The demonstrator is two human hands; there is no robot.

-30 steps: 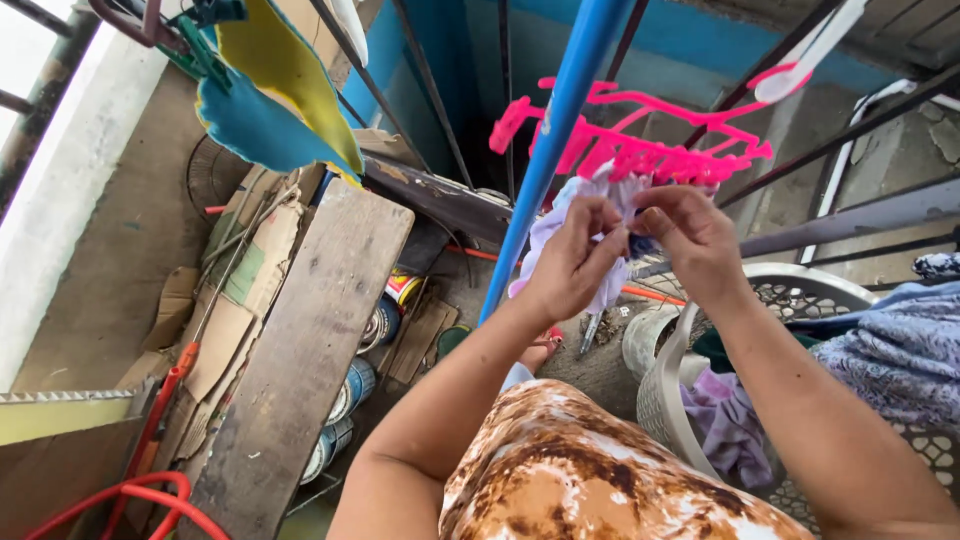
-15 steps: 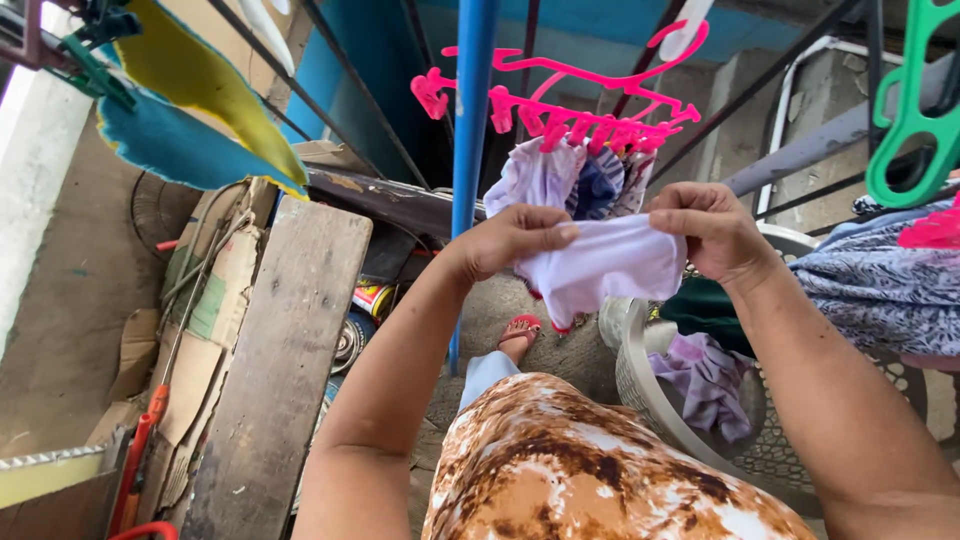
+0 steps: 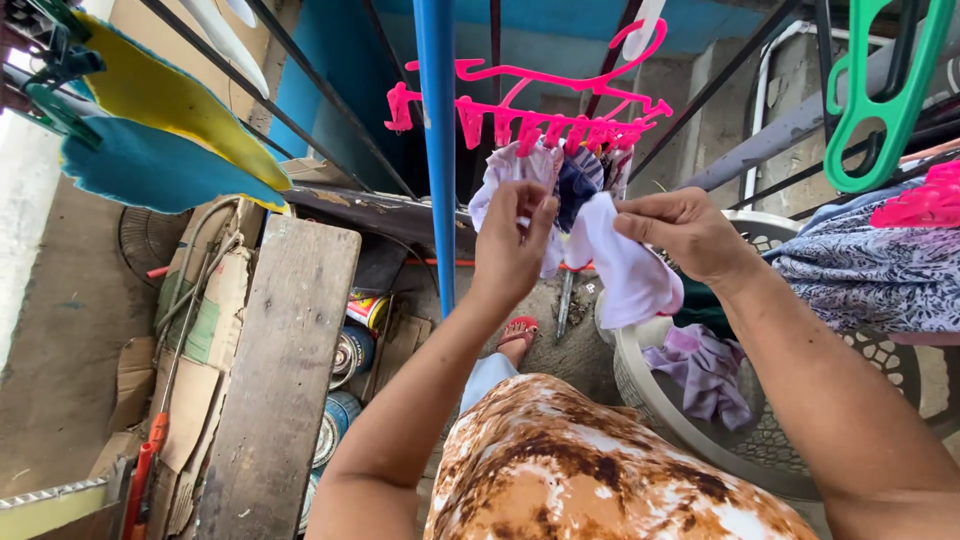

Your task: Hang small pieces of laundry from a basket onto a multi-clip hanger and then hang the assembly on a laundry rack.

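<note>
A pink clip hanger (image 3: 530, 110) hangs from a dark bar, with small pale and dark blue garments (image 3: 570, 180) pinned under its clips. My right hand (image 3: 685, 235) pinches the top edge of a small white cloth (image 3: 630, 270), which droops below it. My left hand (image 3: 515, 245) is raised beside the hanging garments, its fingers on a pale garment under the clips and close to the white cloth. A blue pole (image 3: 438, 150) stands just left of my left hand.
A white laundry basket (image 3: 700, 440) with purple and green clothes sits at the lower right. A patterned blue-grey garment (image 3: 870, 270) and a green hanger (image 3: 880, 100) hang at right. A wooden plank (image 3: 285, 380), tins and cardboard lie at left. A yellow-and-blue cloth (image 3: 160, 140) hangs upper left.
Both hands held the white cloth spread between them. Now my left hand has let go of it and moved up to the clipped garments; the cloth hangs from my right hand alone.
</note>
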